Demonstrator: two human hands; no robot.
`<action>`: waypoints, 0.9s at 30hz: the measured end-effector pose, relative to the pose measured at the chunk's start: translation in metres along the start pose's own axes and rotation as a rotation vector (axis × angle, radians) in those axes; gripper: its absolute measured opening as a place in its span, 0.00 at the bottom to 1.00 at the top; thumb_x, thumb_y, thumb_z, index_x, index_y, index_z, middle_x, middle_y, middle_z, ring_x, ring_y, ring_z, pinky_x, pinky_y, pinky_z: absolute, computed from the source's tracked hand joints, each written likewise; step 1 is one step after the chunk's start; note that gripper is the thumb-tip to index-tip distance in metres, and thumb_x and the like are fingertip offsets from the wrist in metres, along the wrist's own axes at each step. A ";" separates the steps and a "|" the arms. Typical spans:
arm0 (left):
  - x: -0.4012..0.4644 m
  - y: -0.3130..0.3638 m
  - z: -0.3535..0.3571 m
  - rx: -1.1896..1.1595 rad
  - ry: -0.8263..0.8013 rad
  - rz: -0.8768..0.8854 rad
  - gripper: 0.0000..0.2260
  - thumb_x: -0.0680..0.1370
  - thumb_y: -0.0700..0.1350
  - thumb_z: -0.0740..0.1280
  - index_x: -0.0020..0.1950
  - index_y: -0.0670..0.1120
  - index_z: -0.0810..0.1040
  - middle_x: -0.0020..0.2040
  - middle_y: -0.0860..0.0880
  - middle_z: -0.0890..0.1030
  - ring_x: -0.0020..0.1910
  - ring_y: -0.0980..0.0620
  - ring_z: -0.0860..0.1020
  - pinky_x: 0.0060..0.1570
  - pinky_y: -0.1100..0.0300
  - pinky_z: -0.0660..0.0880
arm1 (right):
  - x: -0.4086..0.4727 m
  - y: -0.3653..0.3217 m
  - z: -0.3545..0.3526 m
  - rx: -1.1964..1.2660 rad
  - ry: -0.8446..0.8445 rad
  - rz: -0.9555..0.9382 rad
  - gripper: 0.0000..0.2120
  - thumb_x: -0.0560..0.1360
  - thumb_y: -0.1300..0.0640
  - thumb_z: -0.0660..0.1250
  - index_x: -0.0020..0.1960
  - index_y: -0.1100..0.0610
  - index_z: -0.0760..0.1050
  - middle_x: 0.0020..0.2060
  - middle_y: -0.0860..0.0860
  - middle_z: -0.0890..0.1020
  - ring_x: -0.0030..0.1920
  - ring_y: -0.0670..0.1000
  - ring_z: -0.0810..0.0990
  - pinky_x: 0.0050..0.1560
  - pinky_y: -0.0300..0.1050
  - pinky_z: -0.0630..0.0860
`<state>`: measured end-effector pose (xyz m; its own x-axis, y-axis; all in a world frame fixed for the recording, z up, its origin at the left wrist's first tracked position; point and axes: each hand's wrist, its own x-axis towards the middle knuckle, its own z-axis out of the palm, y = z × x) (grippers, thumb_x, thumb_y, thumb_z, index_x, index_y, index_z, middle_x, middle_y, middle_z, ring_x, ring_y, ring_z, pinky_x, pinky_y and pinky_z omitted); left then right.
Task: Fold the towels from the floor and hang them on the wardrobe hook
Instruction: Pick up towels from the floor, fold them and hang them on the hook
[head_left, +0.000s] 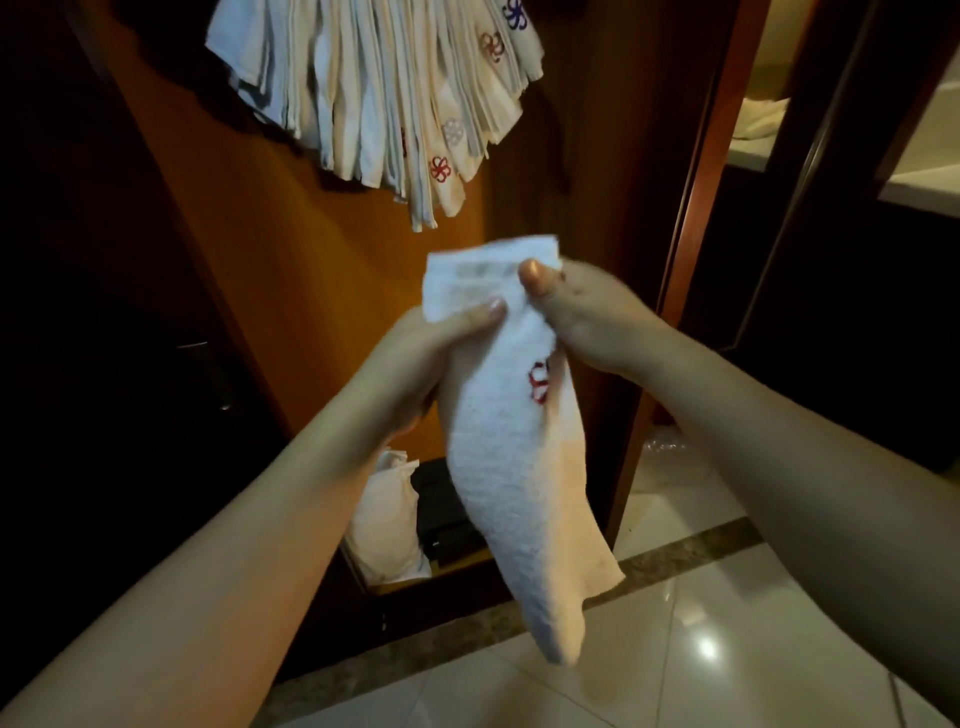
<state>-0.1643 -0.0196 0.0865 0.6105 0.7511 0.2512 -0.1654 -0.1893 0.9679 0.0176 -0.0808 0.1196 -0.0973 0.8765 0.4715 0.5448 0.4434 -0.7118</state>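
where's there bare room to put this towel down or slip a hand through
Bare floor tiles lie right of the wardrobe's edge, below the right hand. There is also open wood panel between the hanging towels and the held towel. The wardrobe bottom is crowded by a white bag and a dark item.

Rough white terry-cloth towel (511, 467), smooth orange wood wardrobe panel (291, 270), glossy pale floor tiles (727, 649)

White towel (511, 467) w/ red swirl logo. Hung towels (379, 88) white/cream, logos red, brown, grey & blue. Wardrobe (291, 270) orange-brown wood; floor tiles (727, 649) glossy white.
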 end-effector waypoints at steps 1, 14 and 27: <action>-0.002 -0.009 0.001 0.001 -0.018 -0.075 0.19 0.77 0.49 0.69 0.66 0.43 0.78 0.63 0.41 0.81 0.63 0.39 0.79 0.67 0.38 0.72 | -0.004 0.008 0.003 -0.035 -0.066 0.056 0.39 0.64 0.19 0.47 0.47 0.47 0.80 0.40 0.45 0.84 0.42 0.39 0.81 0.44 0.32 0.75; 0.025 0.032 -0.008 -0.232 0.126 -0.176 0.20 0.68 0.50 0.75 0.59 0.45 0.81 0.52 0.43 0.86 0.54 0.41 0.84 0.49 0.45 0.82 | -0.032 0.090 0.036 0.898 0.006 0.358 0.24 0.70 0.31 0.68 0.59 0.45 0.84 0.59 0.50 0.84 0.62 0.49 0.81 0.63 0.52 0.73; 0.037 0.088 -0.026 -0.185 0.116 0.012 0.18 0.76 0.48 0.68 0.63 0.43 0.77 0.53 0.42 0.84 0.55 0.41 0.83 0.49 0.46 0.81 | -0.047 0.056 0.088 0.301 0.458 0.287 0.13 0.80 0.54 0.68 0.52 0.39 0.66 0.47 0.44 0.78 0.44 0.39 0.78 0.42 0.35 0.74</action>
<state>-0.1760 0.0081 0.1808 0.5163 0.8193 0.2495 -0.3178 -0.0872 0.9441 -0.0207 -0.0806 0.0118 0.4222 0.8288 0.3672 0.2304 0.2937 -0.9277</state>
